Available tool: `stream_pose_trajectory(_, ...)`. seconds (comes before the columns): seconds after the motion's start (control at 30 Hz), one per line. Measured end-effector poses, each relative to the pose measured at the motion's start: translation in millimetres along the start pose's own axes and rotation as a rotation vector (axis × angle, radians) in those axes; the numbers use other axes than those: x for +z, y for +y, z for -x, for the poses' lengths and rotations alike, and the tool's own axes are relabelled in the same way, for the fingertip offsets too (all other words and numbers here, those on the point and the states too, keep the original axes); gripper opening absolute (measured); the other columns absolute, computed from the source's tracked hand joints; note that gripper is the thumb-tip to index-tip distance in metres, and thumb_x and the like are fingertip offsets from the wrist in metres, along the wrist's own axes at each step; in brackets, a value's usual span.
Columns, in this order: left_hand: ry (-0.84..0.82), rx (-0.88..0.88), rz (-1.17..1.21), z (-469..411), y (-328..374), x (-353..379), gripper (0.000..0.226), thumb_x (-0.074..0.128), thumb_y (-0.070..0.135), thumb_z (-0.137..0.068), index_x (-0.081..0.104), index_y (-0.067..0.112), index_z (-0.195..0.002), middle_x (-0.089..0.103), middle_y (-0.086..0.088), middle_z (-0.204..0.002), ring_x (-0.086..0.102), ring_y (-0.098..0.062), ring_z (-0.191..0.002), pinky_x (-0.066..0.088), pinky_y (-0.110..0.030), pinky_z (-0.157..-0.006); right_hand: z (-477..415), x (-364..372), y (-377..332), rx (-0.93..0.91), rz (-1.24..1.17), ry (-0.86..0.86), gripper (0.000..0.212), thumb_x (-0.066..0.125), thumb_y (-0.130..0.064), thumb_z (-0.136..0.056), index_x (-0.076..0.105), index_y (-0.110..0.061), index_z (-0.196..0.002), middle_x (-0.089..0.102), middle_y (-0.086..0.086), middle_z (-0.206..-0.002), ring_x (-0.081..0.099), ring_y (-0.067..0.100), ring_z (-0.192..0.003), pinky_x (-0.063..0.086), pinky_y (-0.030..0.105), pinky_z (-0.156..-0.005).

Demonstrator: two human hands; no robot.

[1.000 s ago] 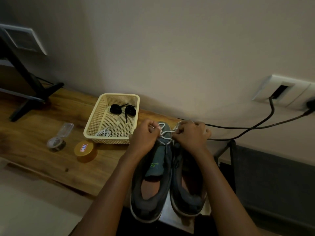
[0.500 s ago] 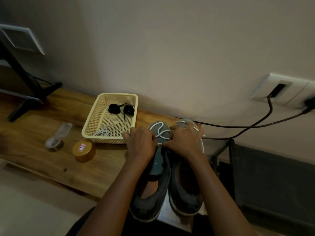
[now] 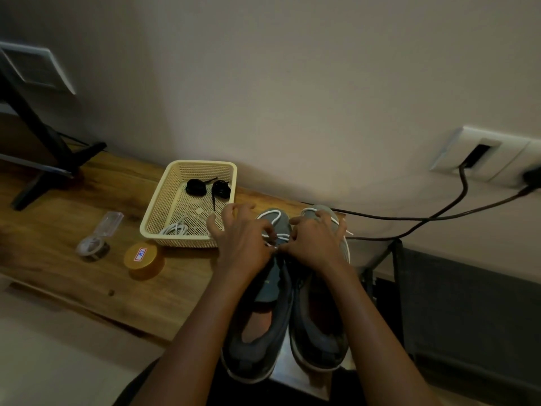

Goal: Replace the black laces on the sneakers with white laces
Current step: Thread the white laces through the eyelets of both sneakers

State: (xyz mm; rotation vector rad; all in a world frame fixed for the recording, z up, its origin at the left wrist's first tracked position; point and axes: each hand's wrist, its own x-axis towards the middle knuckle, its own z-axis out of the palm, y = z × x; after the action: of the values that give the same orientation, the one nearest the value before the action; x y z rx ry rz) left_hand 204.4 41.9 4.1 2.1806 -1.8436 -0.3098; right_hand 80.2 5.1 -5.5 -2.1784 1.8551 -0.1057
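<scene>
Two grey sneakers stand side by side, toes toward the wall: the left sneaker (image 3: 263,317) and the right sneaker (image 3: 319,326). A white lace (image 3: 273,216) runs over the left sneaker's toe end. My left hand (image 3: 243,244) and my right hand (image 3: 314,244) meet over that sneaker and pinch the white lace between thumb and fingertips, other fingers spread. Another white lace end (image 3: 341,227) shows past my right hand on the right sneaker. Two coiled black laces (image 3: 206,187) and a white lace bundle (image 3: 175,230) lie in the cream basket (image 3: 158,206).
A wooden tabletop (image 3: 73,230) holds a round yellow tin (image 3: 142,259) and a clear tape dispenser (image 3: 96,240) left of the basket. A black stand leg (image 3: 44,159) is at far left. Black cables (image 3: 424,218) run from a wall socket (image 3: 483,153) behind the sneakers.
Both hands have drawn back from the toe tips toward me and come together over the left sneaker; more of the white lace now shows on the toes, and the fingers have spread.
</scene>
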Motion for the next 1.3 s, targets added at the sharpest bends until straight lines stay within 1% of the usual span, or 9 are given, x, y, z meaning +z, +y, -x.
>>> stream_pose_trajectory(0.1,-0.039,-0.021,-0.043,3,5,9,0.02,0.067,0.04,-0.082,0.066,0.036,-0.101,0.026,0.006,-0.149,0.008,-0.024,-0.141,0.002,-0.054,-0.111,0,1,0,0.004,0.003,0.009,0.042,0.057,-0.057,-0.079,0.068,-0.019,-0.093,0.058,-0.004,-0.127,0.022,0.029,-0.137,-0.004,0.06,-0.109)
stream_pose_trajectory(0.2,-0.03,-0.079,-0.03,1,3,13,0.018,0.065,0.038,-0.085,0.067,0.033,-0.102,0.027,0.005,-0.15,0.007,-0.026,-0.141,0.003,-0.054,-0.111,2,-1,0,0.021,0.002,-0.006,0.051,0.058,-0.061,-0.077,0.064,-0.023,-0.111,0.06,0.001,-0.123,0.022,0.03,-0.138,-0.003,0.059,-0.11)
stream_pose_trajectory(0.3,-0.023,-0.096,-0.029,-3,1,13,0.017,0.059,0.036,-0.09,0.068,0.029,-0.102,0.029,0.004,-0.15,0.008,-0.027,-0.141,0.003,-0.054,-0.111,2,-2,1,0.009,0.01,-0.014,0.041,0.059,-0.052,-0.08,0.067,-0.022,-0.106,0.056,-0.003,-0.13,0.022,0.029,-0.138,-0.002,0.059,-0.11)
stream_pose_trajectory(0.53,0.196,-0.385,0.012,-14,-34,-5,0.017,0.053,0.026,-0.093,0.064,0.024,-0.106,0.035,-0.002,-0.146,0.015,-0.029,-0.139,0.002,-0.057,-0.111,1,-2,3,0.014,0.0,-0.026,0.036,0.064,-0.042,-0.078,0.065,-0.021,-0.107,0.054,-0.001,-0.131,0.021,0.029,-0.138,0.002,0.057,-0.11)
stream_pose_trajectory(0.7,0.117,-0.158,0.073,-5,-15,-5,0.023,0.065,0.026,-0.083,0.058,0.033,-0.104,0.025,0.001,-0.15,0.005,-0.028,-0.143,-0.002,-0.056,-0.111,3,-4,-2,0.001,0.005,-0.029,0.038,0.059,-0.049,-0.08,0.066,-0.018,-0.1,0.052,-0.003,-0.137,0.018,0.029,-0.139,-0.001,0.059,-0.11)
stream_pose_trajectory(0.8,-0.018,-0.038,-0.022,-2,1,4,0.025,0.064,0.038,-0.083,0.059,0.037,-0.108,0.018,0.002,-0.154,-0.003,-0.029,-0.144,-0.005,-0.057,-0.11,4,-5,-4,-0.009,0.003,-0.028,0.041,0.057,-0.047,-0.083,0.064,-0.019,-0.112,0.054,0.0,-0.132,0.019,0.028,-0.139,0.002,0.056,-0.111)
stream_pose_trajectory(0.87,-0.066,-0.057,-0.044,0,5,10,0.023,0.06,0.038,-0.087,0.06,0.035,-0.11,0.018,0.002,-0.154,-0.003,-0.031,-0.144,-0.004,-0.059,-0.11,4,-5,-3,-0.01,-0.006,-0.026,0.037,0.059,-0.043,-0.082,0.064,-0.02,-0.11,0.055,-0.001,-0.132,0.019,0.028,-0.139,0.003,0.056,-0.112)
stream_pose_trajectory(1.03,-0.029,-0.125,-0.058,-3,0,13,0.02,0.057,0.037,-0.091,0.067,0.029,-0.106,0.027,0.003,-0.152,0.005,-0.029,-0.143,-0.003,-0.057,-0.111,2,-3,0,-0.003,-0.022,-0.048,0.018,0.061,-0.041,-0.081,0.06,-0.023,-0.083,0.053,-0.004,-0.135,0.018,0.028,-0.139,0.003,0.057,-0.112)
stream_pose_trajectory(1.3,0.167,-0.355,0.085,-15,-25,-2,0.021,0.048,0.024,-0.096,0.06,0.019,-0.112,0.046,-0.004,-0.137,0.021,-0.027,-0.138,0.007,-0.052,-0.111,2,-1,2,0.003,-0.012,-0.02,0.022,0.057,-0.037,-0.082,0.065,-0.018,-0.091,0.057,-0.002,-0.128,0.024,0.029,-0.135,0.01,0.055,-0.112)
